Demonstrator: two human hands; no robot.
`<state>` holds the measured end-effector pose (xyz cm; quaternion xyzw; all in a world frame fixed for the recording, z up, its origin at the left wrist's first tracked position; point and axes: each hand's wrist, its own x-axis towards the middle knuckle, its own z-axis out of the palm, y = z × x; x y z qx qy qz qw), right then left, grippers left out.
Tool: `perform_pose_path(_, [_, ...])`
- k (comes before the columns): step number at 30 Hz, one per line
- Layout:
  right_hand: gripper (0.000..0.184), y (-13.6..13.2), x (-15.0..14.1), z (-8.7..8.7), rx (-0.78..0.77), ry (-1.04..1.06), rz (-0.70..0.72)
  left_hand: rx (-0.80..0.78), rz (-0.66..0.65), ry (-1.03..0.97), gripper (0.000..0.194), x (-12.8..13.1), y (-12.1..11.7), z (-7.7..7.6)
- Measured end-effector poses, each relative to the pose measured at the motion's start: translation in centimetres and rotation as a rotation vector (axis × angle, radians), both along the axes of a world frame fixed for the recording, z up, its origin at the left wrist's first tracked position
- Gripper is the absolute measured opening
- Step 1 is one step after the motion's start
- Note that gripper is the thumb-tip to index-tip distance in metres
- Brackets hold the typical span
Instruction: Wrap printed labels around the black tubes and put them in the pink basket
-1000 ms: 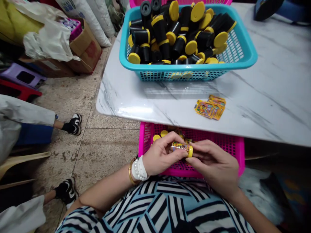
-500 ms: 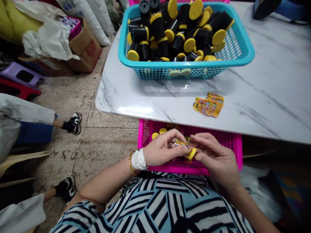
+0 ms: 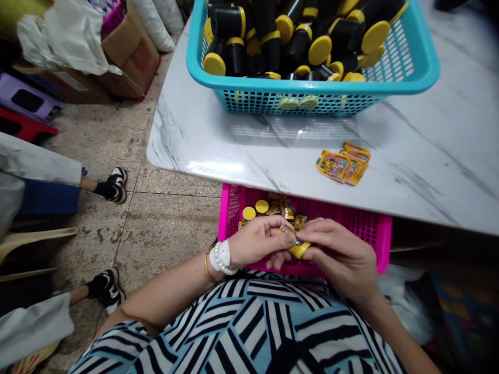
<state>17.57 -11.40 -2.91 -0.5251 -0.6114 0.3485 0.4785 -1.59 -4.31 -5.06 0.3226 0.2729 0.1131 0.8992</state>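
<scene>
Above a pink basket (image 3: pixel 384 241) at my lap, both hands are on a small tube with a yellow cap and a printed yellow label (image 3: pixel 301 249). My left hand (image 3: pixel 253 241) pinches it between thumb and fingers from the left. From the right, my right hand (image 3: pixel 343 252) closes its fingertips against the label and cap end. The fingers cover much of the tube. Inside the pink basket lie several labelled yellow-capped tubes (image 3: pixel 287 209), partly hidden by my hands. A small pile of printed yellow labels (image 3: pixel 343 163) lies on the marbled white table (image 3: pixel 421 171).
A turquoise basket (image 3: pixel 319 87) full of black tubes with yellow caps (image 3: pixel 230 23) stands on the table. Cardboard boxes (image 3: pixel 134 57) and a purple stool (image 3: pixel 29 98) are at the left. A person's shoe (image 3: pixel 116 185) rests on the tiled floor nearby.
The tube has turned and shifted slightly left between my hands, and my right fingers have closed in on it. The camera view has moved, so the turquoise basket appears larger and higher.
</scene>
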Motion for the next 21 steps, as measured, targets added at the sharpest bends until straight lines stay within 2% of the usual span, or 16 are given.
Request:
perform_pose_path(2, [0.024, 0.3, 0.2, 0.2, 0.059, 0.015, 0.088, -0.044, -0.013, -0.018, 0.052, 0.0, -0.1, 0.0])
perform_pose_path(4, [0.027, 0.2, 0.2, 0.1, 0.105, 0.027, 0.096, -0.085, -0.020, -0.047, 0.054, -0.1, -0.1, -0.1])
perform_pose_path(9, [0.030, -0.8, 0.0, -0.8, 0.132, -0.049, -0.070, -0.030, 0.037, 0.007, 0.050, -0.1, 0.3, -0.3])
perform_pose_path(11, [0.031, -0.9, 0.0, -1.0, 0.099, -0.091, -0.135, 0.001, 0.080, 0.042, 0.050, 0.0, 0.4, -0.2])
perform_pose_path(15, [0.032, -0.6, 0.0, -1.0, 0.004, -0.115, -0.082, -0.038, 0.097, 0.042, 0.050, 0.5, 0.2, 0.2])
perform_pose_path(18, [0.020, -0.5, -0.3, -1.3, -0.034, 0.011, -0.126, -0.121, 0.101, -0.011, 0.051, 0.7, 0.0, 0.2])
perform_pose_path(21, [0.010, -0.8, -0.8, -1.8, -0.183, 0.240, -0.215, -0.183, 0.103, -0.097, 0.046, 0.6, 0.1, 0.2])
